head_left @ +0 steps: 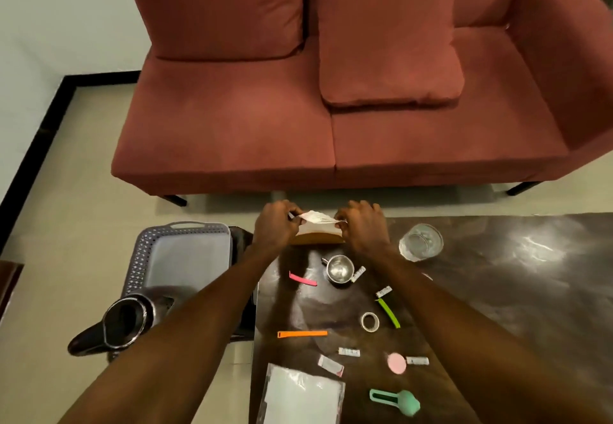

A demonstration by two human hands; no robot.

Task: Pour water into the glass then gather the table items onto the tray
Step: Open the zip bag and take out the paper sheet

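1. White, thin tissue sheet [317,218] is stretched between your hands at the far edge of the dark glossy table [497,277], above a tan tissue box [318,238]; its long axis runs left to right.
2. Your left hand [275,224] and right hand [360,224] each pinch one end with curled fingers.
3. You look to be at the gathering stage, since the clear drinking glass [421,242] stands right of the box, its water level hard to read.
4. Next, carry items left to the grey perforated plastic tray [185,257], where the black kettle [124,322] sits at its near corner.
5. Small steel cup [339,268] waits nearby.
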